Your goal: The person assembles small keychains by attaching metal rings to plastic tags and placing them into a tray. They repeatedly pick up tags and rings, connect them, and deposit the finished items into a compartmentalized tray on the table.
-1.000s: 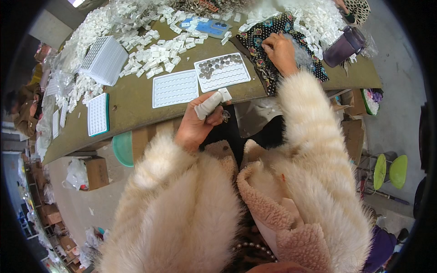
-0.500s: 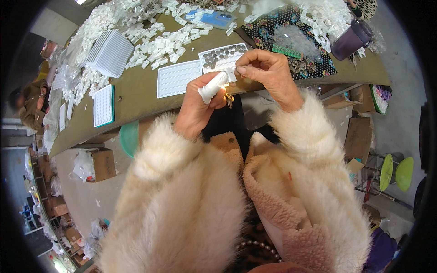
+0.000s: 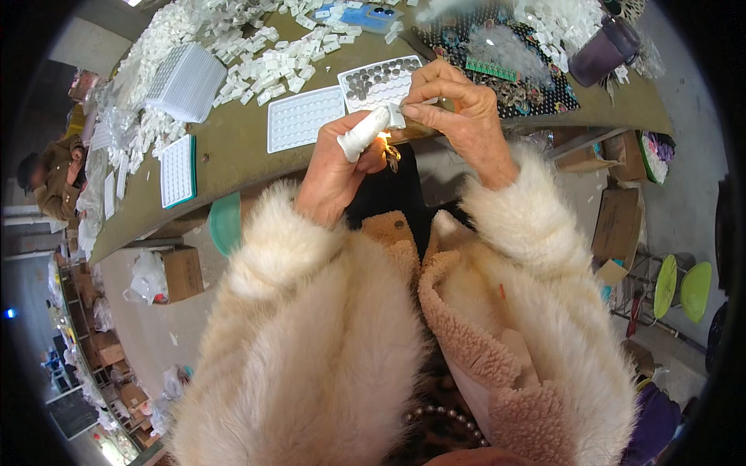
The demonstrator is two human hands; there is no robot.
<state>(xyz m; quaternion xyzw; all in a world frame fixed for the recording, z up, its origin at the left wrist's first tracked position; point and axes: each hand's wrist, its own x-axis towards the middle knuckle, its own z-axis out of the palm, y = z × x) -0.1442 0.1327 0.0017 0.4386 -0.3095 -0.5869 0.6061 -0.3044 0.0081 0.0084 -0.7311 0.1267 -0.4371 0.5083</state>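
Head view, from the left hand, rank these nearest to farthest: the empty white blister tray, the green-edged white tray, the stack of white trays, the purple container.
1. Empty white blister tray: on the table just beyond the left hand.
2. Green-edged white tray: farther left, near the table's edge.
3. Stack of white trays: up and left, among loose white pieces.
4. Purple container: far right, past the right hand.
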